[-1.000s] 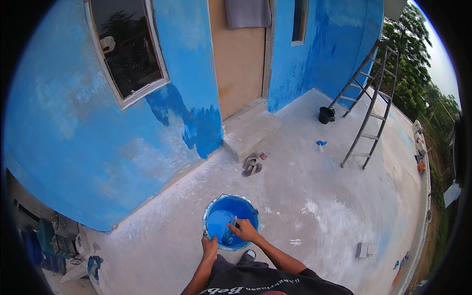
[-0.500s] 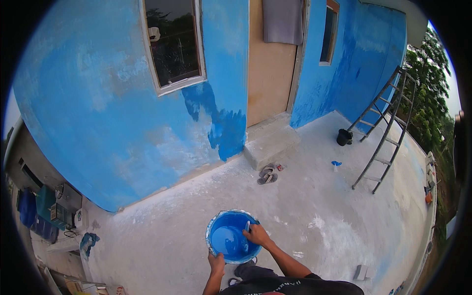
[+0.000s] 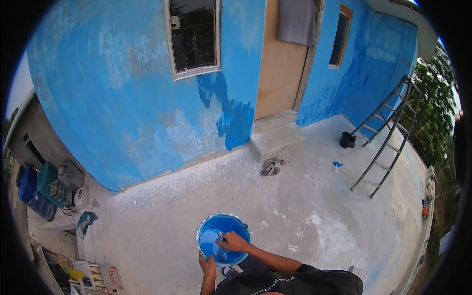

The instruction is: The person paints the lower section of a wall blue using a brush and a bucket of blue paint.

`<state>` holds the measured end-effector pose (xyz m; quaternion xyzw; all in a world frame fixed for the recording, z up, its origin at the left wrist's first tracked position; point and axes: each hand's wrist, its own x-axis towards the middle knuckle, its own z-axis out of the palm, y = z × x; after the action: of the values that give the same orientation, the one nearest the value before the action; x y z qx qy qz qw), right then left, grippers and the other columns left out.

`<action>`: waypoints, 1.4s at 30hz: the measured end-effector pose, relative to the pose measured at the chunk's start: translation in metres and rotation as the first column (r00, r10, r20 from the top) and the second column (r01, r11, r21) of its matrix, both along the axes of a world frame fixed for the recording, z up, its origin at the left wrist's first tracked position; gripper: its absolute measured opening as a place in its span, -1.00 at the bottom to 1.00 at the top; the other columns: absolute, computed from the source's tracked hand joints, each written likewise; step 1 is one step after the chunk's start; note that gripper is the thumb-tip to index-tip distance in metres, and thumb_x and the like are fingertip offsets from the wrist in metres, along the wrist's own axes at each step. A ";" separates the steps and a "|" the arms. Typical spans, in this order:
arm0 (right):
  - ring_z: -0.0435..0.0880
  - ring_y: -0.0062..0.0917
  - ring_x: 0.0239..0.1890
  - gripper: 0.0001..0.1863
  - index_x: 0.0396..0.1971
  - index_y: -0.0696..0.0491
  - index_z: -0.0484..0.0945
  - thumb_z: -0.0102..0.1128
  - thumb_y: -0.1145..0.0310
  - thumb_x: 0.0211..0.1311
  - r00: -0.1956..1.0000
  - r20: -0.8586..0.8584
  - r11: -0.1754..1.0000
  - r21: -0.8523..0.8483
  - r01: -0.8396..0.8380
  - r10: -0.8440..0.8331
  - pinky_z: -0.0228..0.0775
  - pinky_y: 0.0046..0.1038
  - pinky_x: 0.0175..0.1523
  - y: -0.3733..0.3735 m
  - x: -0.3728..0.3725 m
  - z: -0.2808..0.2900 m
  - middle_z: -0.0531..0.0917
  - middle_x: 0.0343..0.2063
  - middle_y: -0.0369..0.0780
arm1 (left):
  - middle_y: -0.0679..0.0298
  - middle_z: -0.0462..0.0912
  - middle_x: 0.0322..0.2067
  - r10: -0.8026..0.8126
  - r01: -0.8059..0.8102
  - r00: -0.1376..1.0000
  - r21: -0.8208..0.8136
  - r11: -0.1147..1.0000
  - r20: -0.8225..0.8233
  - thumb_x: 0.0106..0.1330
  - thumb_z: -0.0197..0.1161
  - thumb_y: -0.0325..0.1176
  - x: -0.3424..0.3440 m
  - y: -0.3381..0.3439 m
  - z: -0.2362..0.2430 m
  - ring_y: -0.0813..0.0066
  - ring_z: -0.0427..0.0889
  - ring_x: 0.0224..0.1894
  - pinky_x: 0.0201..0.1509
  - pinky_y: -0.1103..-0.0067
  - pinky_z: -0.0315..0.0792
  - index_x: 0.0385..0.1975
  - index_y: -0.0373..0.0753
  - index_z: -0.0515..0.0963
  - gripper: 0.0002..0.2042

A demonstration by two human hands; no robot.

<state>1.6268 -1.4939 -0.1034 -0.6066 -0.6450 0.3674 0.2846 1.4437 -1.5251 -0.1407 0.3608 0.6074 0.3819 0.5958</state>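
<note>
The left hand (image 3: 207, 266) grips the near rim of the blue paint bucket (image 3: 222, 239) on the concrete floor (image 3: 305, 216), steadying it; the right hand (image 3: 233, 242) closes around a brush handle inside

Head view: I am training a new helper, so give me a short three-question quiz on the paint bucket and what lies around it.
1. True or false: the right hand reaches inside the blue bucket.
2. Where is the left hand?
A. on the ladder
B. at the bucket's near rim
C. on the door
3. Fill in: a pair of ____ lies on the concrete beside the step.

Key:
1. True; it grips a pale tool over the blue paint.
2. B; the ladder stands far off at the right, by the blue wall.
3. Sandals.
</note>
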 end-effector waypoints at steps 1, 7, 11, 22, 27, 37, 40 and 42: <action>0.65 -0.24 -0.62 -0.55 -0.58 0.26 0.58 0.16 0.12 0.23 0.997 -0.067 0.997 -0.057 0.043 -0.047 0.48 -0.31 -0.42 0.003 0.002 0.000 0.60 -0.69 -0.01 | 0.12 0.55 -0.10 0.020 -0.020 1.000 0.022 1.000 0.011 0.08 -0.06 -0.69 -0.003 -0.002 0.001 0.34 0.55 -0.13 0.00 0.53 0.39 0.06 -0.41 0.36 -0.54; 0.69 -0.42 -0.63 -0.56 -0.62 0.27 0.57 0.16 0.15 0.22 0.942 -0.112 0.931 -0.225 0.286 -0.316 0.54 -0.41 -0.41 -0.006 0.012 -0.024 0.65 -0.69 -0.11 | 0.11 0.52 -0.08 0.053 -0.061 0.996 0.127 0.990 0.065 0.07 -0.09 -0.69 -0.011 -0.002 -0.017 0.34 0.54 -0.10 -0.01 0.51 0.40 0.12 -0.38 0.33 -0.49; 0.69 -0.30 -0.60 -0.59 -0.56 0.28 0.57 0.18 0.16 0.18 0.962 -0.051 0.927 -0.287 0.242 -0.267 0.54 -0.32 -0.39 -0.019 0.026 -0.026 0.64 -0.67 -0.04 | 0.12 0.50 -0.09 0.052 -0.060 0.995 0.092 0.994 0.086 0.09 -0.06 -0.66 -0.013 -0.003 -0.050 0.32 0.56 -0.17 -0.19 0.47 0.51 0.17 -0.30 0.28 -0.46; 0.59 -0.01 -0.50 -0.63 -0.51 0.29 0.50 0.20 0.21 0.16 0.982 0.091 0.982 0.106 0.156 -0.166 0.39 -0.11 -0.37 -0.028 0.017 -0.011 0.55 -0.60 0.12 | 0.08 0.49 0.01 -0.017 0.005 0.990 0.087 0.996 0.138 0.09 -0.08 -0.70 0.011 -0.009 -0.015 0.30 0.50 -0.01 0.14 0.53 0.30 0.15 -0.40 0.30 -0.48; 0.61 -0.05 -0.52 -0.62 -0.50 0.30 0.50 0.19 0.21 0.19 0.998 0.029 0.994 0.092 0.056 -0.058 0.41 -0.19 -0.41 -0.037 -0.014 -0.006 0.57 -0.62 0.10 | 0.08 0.50 -0.01 -0.113 0.108 0.993 0.148 0.983 0.024 0.08 -0.07 -0.69 -0.002 -0.004 -0.005 0.30 0.51 0.01 0.14 0.51 0.30 0.14 -0.40 0.31 -0.48; 0.69 -0.38 -0.59 -0.60 -0.58 0.28 0.54 0.16 0.18 0.21 0.918 -0.159 0.916 -0.238 0.322 -0.364 0.53 -0.37 -0.41 -0.034 -0.004 -0.033 0.65 -0.67 -0.09 | 0.12 0.51 -0.04 0.017 -0.019 0.999 0.069 0.997 0.028 0.08 -0.07 -0.68 -0.027 -0.024 -0.036 0.34 0.51 -0.05 0.05 0.52 0.35 0.15 -0.38 0.30 -0.47; 0.69 -0.32 -0.58 -0.59 -0.58 0.29 0.53 0.18 0.18 0.19 0.954 -0.046 0.933 -0.229 0.277 -0.295 0.52 -0.33 -0.39 -0.038 -0.006 -0.036 0.64 -0.67 -0.05 | 0.17 0.52 -0.14 0.062 -0.063 0.998 0.135 0.989 0.011 0.09 -0.05 -0.65 -0.035 -0.026 -0.051 0.44 0.53 -0.19 -0.16 0.53 0.46 0.15 -0.36 0.30 -0.48; 0.67 -0.31 -0.60 -0.58 -0.58 0.30 0.52 0.18 0.17 0.19 0.972 0.010 0.956 -0.178 0.233 -0.235 0.50 -0.32 -0.44 -0.033 -0.004 -0.043 0.63 -0.66 -0.03 | 0.17 0.52 -0.12 0.055 -0.058 0.998 0.082 0.995 0.035 0.09 -0.05 -0.64 -0.043 -0.026 -0.052 0.43 0.53 -0.17 -0.16 0.52 0.47 0.16 -0.34 0.29 -0.48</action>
<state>1.6228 -1.5265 -0.1464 -0.6997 -0.5316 0.3908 0.2741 1.4009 -1.5515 -0.1923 0.3618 0.5912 0.4292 0.5791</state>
